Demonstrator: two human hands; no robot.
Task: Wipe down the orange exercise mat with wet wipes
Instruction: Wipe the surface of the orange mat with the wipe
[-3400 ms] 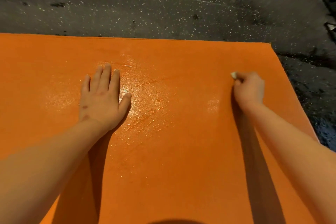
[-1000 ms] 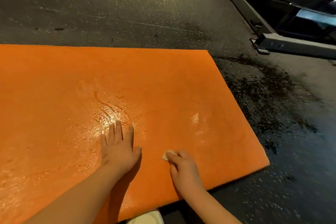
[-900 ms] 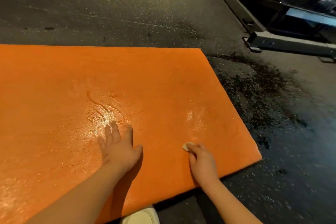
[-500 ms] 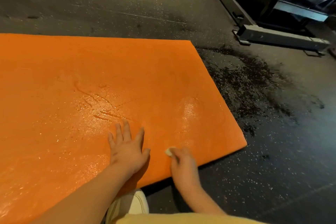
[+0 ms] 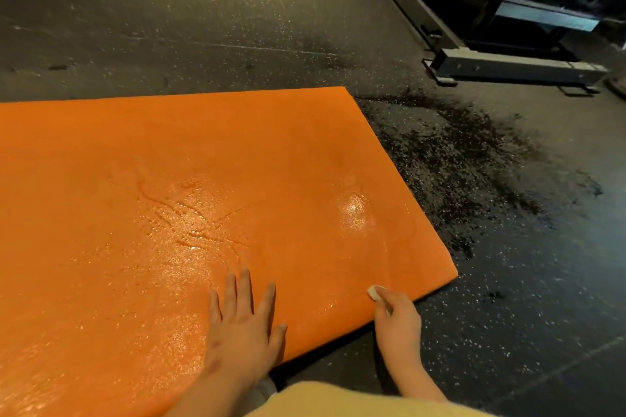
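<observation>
Nearest to me, a strip of yellow cloth along the bottom edge, with a bit of pale shoe just left of it.

My left hand lies flat on the mat, fingers straight and spread, holding nothing, close to the near edge.

My right hand is curled round a small white wipe. The wad pokes out past the fingertips and touches the mat right at its near edge, near the near right corner. The wrist is over the floor.

The mat is orange and lies flat on the floor, running off frame to the left. It is glossy in the middle with thin crease marks, and has a bright wet patch toward its right side.

The floor is dark with pale speckles. A darker splotch sits just beside the mat's right edge; wet or stained, I can't tell.

Far right, a metal frame with a grey base bar, well apart from the mat.
</observation>
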